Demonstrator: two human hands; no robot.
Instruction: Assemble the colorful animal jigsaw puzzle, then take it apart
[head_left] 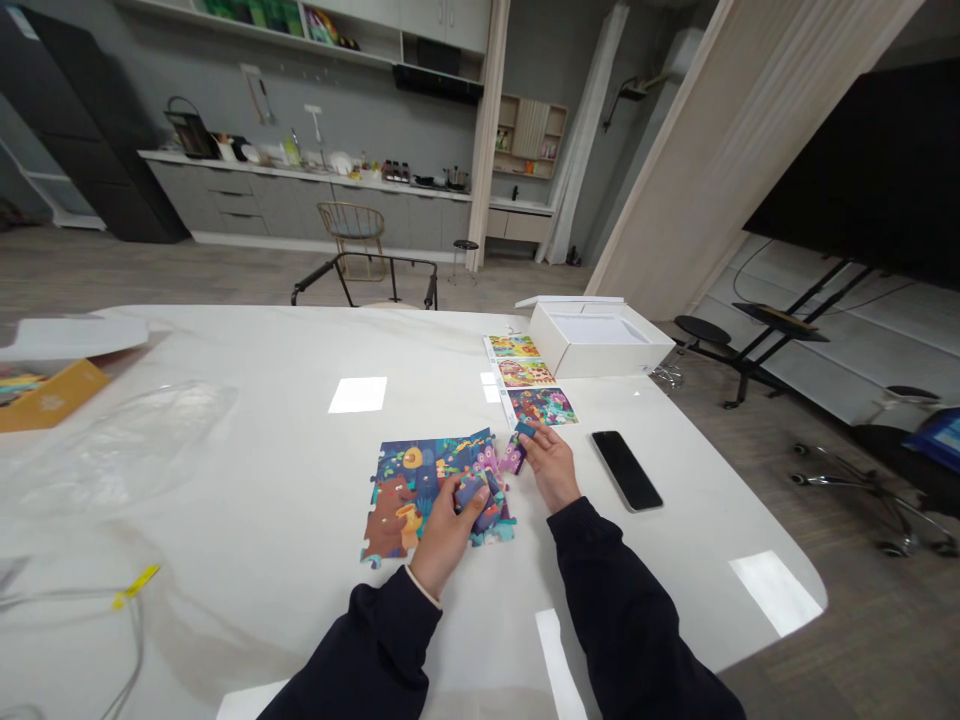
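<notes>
A partly joined jigsaw puzzle [390, 510] lies flat on the white table, showing a brown bear and dark blue scenery. Above its right part, my left hand [444, 525] is closed around some puzzle pieces [472, 490]. At the puzzle's upper right edge, my right hand [551, 465] pinches a puzzle piece [517, 448] with pink and dark blue print. Whether that piece touches the puzzle cannot be made out. Just beyond the right hand lies a printed picture sheet [536, 405] with several colourful scenes.
A black phone [627, 470] lies right of my right hand. An open white box [600, 335] stands at the back right. On the left are an orange box [56, 395], a crumpled clear plastic bag [135, 435] and a cable with a yellow tie [136, 587].
</notes>
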